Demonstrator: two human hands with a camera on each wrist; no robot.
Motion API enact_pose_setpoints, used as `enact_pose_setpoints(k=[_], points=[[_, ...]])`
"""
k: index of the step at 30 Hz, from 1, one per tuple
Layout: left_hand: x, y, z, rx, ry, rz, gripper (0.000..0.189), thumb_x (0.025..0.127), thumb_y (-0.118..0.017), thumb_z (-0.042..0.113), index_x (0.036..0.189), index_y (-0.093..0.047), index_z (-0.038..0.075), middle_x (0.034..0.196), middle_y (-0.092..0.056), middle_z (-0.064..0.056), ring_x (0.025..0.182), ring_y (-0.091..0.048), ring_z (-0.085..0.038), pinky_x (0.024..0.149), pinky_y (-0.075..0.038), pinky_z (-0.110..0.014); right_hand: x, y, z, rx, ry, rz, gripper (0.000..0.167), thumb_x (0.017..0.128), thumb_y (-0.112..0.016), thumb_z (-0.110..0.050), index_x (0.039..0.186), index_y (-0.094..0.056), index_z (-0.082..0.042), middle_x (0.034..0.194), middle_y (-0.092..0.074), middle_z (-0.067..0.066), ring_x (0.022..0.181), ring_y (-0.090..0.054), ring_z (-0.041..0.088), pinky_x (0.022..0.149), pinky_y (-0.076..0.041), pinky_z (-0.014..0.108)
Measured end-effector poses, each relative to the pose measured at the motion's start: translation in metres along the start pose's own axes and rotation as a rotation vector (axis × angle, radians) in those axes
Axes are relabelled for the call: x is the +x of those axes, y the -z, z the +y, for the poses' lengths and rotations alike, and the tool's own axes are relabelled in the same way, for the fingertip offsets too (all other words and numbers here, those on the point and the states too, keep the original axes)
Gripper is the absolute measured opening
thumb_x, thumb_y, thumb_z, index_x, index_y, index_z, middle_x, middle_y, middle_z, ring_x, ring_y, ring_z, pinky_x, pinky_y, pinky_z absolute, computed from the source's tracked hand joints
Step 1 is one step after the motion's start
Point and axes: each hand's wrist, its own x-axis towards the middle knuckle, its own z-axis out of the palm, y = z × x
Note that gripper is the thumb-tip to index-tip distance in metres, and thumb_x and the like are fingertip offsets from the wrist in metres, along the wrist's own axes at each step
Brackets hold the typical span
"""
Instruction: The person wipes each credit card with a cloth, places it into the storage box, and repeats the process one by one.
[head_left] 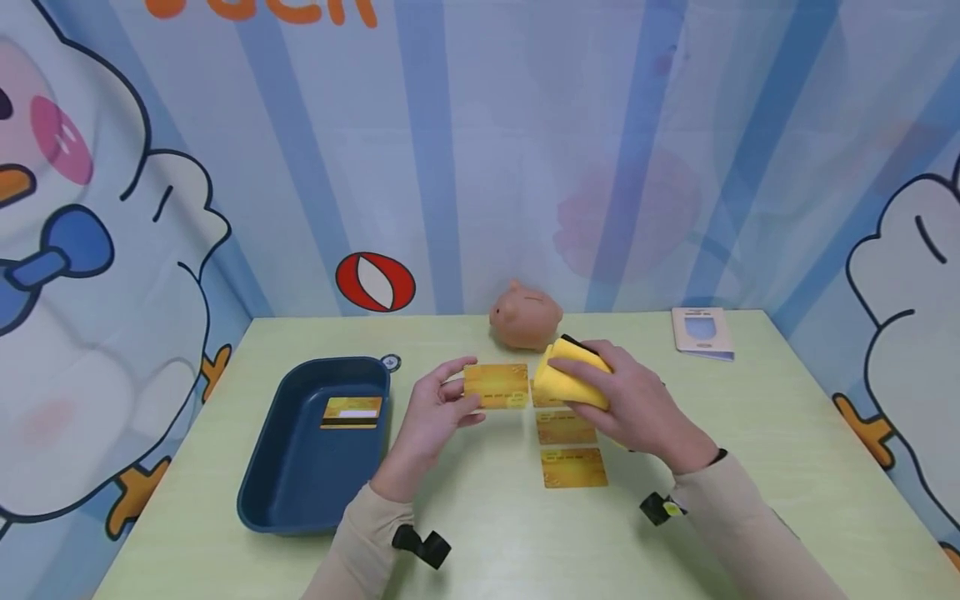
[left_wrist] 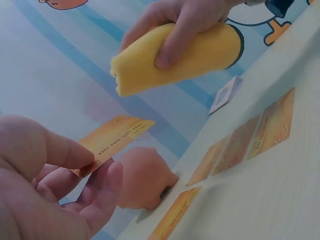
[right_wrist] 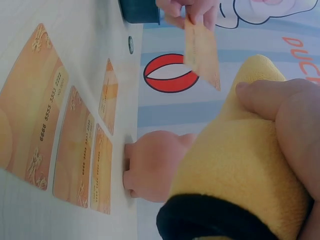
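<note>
My left hand (head_left: 438, 402) pinches a gold bank card (head_left: 496, 386) between thumb and fingers, raised above the table. In the left wrist view the held card (left_wrist: 117, 142) shows its embossed digits. A folded yellow cloth (head_left: 573, 375) with a dark edge is gripped in my right hand (head_left: 637, 406), just right of that card and apart from it in the left wrist view. Below the cloth, gold cards (head_left: 573, 467) lie in a column on the table, the farthest partly hidden. Another card (left_wrist: 175, 215) lies beside them, covered by the held card in the head view.
On the left stands a blue tray (head_left: 258, 467) with one card (head_left: 351, 412), stripe side up, inside. A small round disc (head_left: 391, 362) lies by its far corner. A pink piggy bank (head_left: 527, 317) sits at the back, and a booklet (head_left: 702, 332) lies back right.
</note>
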Motion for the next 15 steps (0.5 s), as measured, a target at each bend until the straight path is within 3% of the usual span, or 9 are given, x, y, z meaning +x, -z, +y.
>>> enact_pose_setpoints(k=[7, 15], points=[[0.0015, 0.0003, -0.0067, 0.057, -0.033, 0.021, 0.033, 0.101, -0.061, -0.005, 0.133, -0.067, -0.001, 0.128, -0.072, -0.020, 0.112, -0.072, -0.034, 0.082, -0.065, -0.033, 0.0013, 0.0020, -0.0024, 0.027, 0.003, 0.019, 0.059, 0.092, -0.082, -0.026, 0.147, -0.060, -0.031, 0.139, -0.054, 0.016, 0.105, -0.057, 0.027, 0.074, -0.058, 0.044], [0.0036, 0.0006, -0.0085, 0.083, -0.061, 0.049, 0.025, 0.100, -0.063, -0.005, 0.118, -0.077, 0.005, 0.123, -0.075, -0.013, 0.113, -0.071, -0.030, 0.092, -0.062, -0.037, 0.0019, 0.0003, -0.0028, 0.045, -0.002, 0.018, 0.059, 0.092, -0.081, -0.026, 0.147, -0.060, -0.031, 0.139, -0.054, 0.016, 0.107, -0.058, 0.026, 0.076, -0.058, 0.044]])
